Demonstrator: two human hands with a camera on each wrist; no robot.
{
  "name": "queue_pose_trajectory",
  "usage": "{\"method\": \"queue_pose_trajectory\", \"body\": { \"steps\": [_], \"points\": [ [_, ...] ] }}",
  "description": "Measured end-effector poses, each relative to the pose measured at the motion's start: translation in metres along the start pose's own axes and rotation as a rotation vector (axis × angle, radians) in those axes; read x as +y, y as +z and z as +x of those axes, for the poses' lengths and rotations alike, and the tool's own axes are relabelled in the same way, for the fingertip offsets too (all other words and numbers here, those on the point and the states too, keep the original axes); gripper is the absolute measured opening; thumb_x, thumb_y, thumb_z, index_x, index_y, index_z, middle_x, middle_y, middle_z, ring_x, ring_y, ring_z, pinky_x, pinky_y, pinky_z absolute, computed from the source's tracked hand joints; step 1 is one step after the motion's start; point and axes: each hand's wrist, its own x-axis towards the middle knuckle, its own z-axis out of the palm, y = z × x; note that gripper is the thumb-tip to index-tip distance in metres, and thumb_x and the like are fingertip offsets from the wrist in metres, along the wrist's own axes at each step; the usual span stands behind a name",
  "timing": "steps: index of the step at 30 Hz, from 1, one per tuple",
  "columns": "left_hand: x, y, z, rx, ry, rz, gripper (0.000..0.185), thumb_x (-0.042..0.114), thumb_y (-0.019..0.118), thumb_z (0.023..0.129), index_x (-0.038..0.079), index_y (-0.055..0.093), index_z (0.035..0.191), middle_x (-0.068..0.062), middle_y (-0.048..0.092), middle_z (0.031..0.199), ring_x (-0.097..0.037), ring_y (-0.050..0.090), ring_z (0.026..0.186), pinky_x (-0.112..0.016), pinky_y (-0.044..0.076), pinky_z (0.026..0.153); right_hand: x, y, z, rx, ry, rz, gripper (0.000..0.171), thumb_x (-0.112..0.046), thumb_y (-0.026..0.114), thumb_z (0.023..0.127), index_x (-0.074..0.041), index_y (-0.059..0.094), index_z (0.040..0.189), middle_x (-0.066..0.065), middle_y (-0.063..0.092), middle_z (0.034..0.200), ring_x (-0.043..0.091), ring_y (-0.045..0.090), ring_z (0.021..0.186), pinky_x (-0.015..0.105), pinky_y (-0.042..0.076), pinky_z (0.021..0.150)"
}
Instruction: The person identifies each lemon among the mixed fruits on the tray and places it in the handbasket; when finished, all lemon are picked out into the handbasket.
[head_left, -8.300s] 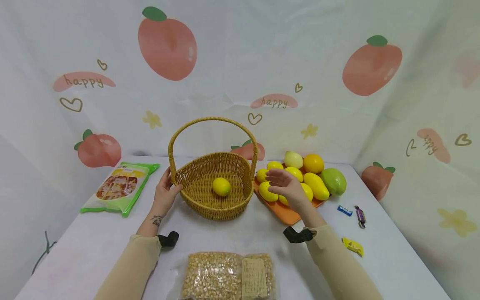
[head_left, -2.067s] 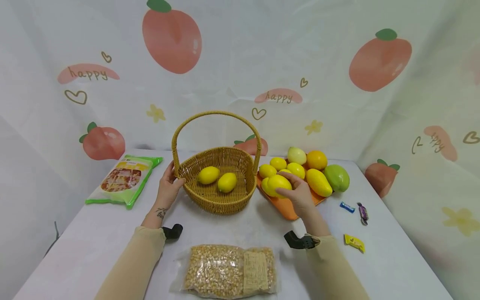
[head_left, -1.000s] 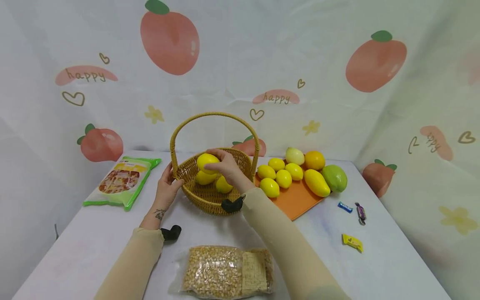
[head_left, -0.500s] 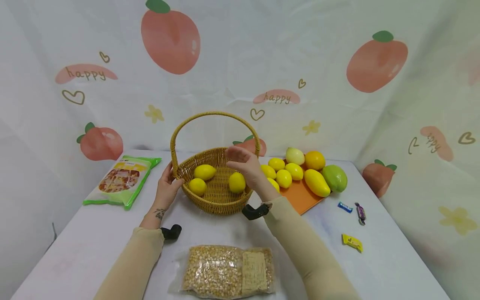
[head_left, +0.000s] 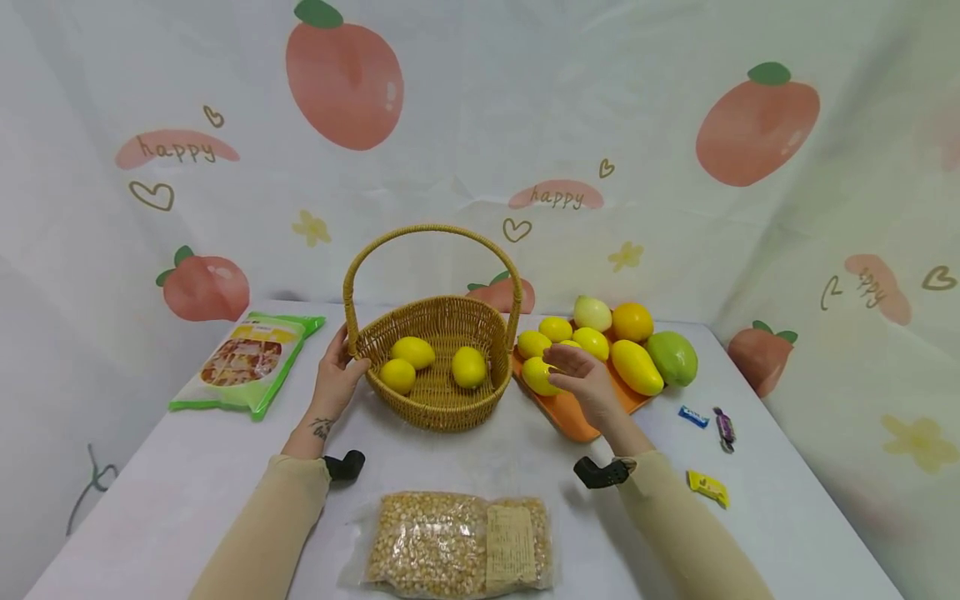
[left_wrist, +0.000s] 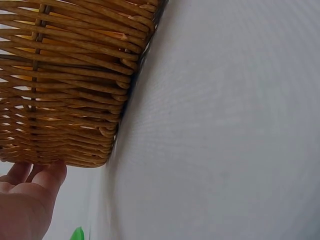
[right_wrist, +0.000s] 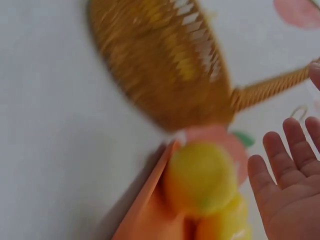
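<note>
A wicker basket [head_left: 438, 417] with a tall arched handle holds three lemons: a front-left lemon [head_left: 397, 377], a lemon [head_left: 413, 352] behind it and a third lemon [head_left: 468, 367] at the right. At the basket's left side, by the foot of the handle, my left hand [head_left: 337, 383] holds the rim. In the left wrist view its fingers [left_wrist: 52, 175] lie against the woven wall. Over the front of an orange tray [head_left: 573, 421] hovers my right hand [head_left: 588, 387], fingers extended and holding nothing. It partly covers a tray lemon [head_left: 538, 377]; several other lemons lie behind.
Also at the tray are a mango [head_left: 636, 367], an orange [head_left: 632, 322], a pale round fruit [head_left: 592, 314] and a green fruit [head_left: 672, 358]. Three wrapped candies lie to the right, including a yellow candy [head_left: 708, 488]. A bag of kernels [head_left: 427, 542] lies in front; a green-edged bag [head_left: 247, 362] lies left.
My right hand carried a lemon from the tray into the basket, let go, and moved back right over the tray. The basket's lemons went from one to three. My left hand stayed at the rim.
</note>
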Motion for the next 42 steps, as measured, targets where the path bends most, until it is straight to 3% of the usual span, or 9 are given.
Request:
{"method": "queue_pose_trajectory", "body": {
  "steps": [8, 13, 22, 31, 42],
  "points": [
    [-0.004, -0.001, 0.0, 0.003, 0.004, -0.019, 0.074, -0.001, 0.047, 0.087, 0.014, 0.011, 0.15, -0.024, 0.032, 0.144, -0.033, 0.035, 0.131, -0.002, 0.039, 0.079, 0.019, -0.019, 0.006, 0.109, 0.129, -0.109, 0.048, 0.0, 0.059, 0.085, 0.005, 0.044, 0.131, 0.017, 0.051, 0.131, 0.023, 0.047, 0.12, 0.016, 0.044, 0.088],
    [-0.004, 0.0, -0.001, 0.0, -0.004, -0.019, 0.074, -0.001, 0.047, 0.088, 0.014, 0.011, 0.15, -0.023, 0.033, 0.143, -0.031, 0.036, 0.131, -0.003, 0.039, 0.08, 0.03, -0.02, 0.011, 0.139, 0.179, -0.144, 0.049, -0.004, 0.062, 0.084, 0.002, 0.047, 0.13, 0.014, 0.051, 0.131, 0.025, 0.046, 0.121, 0.017, 0.044, 0.088],
    [-0.002, -0.001, -0.001, -0.004, -0.002, -0.024, 0.073, -0.001, 0.047, 0.088, 0.014, 0.011, 0.15, -0.023, 0.034, 0.142, -0.031, 0.035, 0.131, -0.003, 0.039, 0.08, 0.037, -0.009, 0.022, 0.16, 0.219, -0.182, 0.055, -0.005, 0.066, 0.081, 0.0, 0.045, 0.132, 0.015, 0.044, 0.139, 0.026, 0.038, 0.128, 0.039, 0.03, 0.109],
    [-0.002, -0.001, 0.0, -0.009, 0.007, -0.016, 0.073, 0.0, 0.047, 0.088, 0.013, 0.012, 0.15, -0.023, 0.034, 0.142, -0.031, 0.036, 0.131, -0.004, 0.04, 0.081, 0.036, 0.008, 0.027, 0.222, 0.197, -0.347, 0.059, -0.003, 0.069, 0.076, 0.001, 0.046, 0.131, 0.018, 0.045, 0.137, 0.029, 0.038, 0.125, 0.043, 0.027, 0.109],
    [0.001, 0.0, -0.001, -0.004, -0.012, -0.013, 0.073, 0.001, 0.048, 0.088, 0.016, 0.012, 0.15, -0.021, 0.033, 0.144, -0.029, 0.035, 0.132, -0.006, 0.04, 0.084, 0.04, 0.012, 0.026, 0.267, 0.244, -0.358, 0.061, -0.002, 0.069, 0.075, -0.001, 0.046, 0.131, 0.015, 0.04, 0.139, 0.029, 0.035, 0.125, 0.046, 0.027, 0.108]
  ]
}}
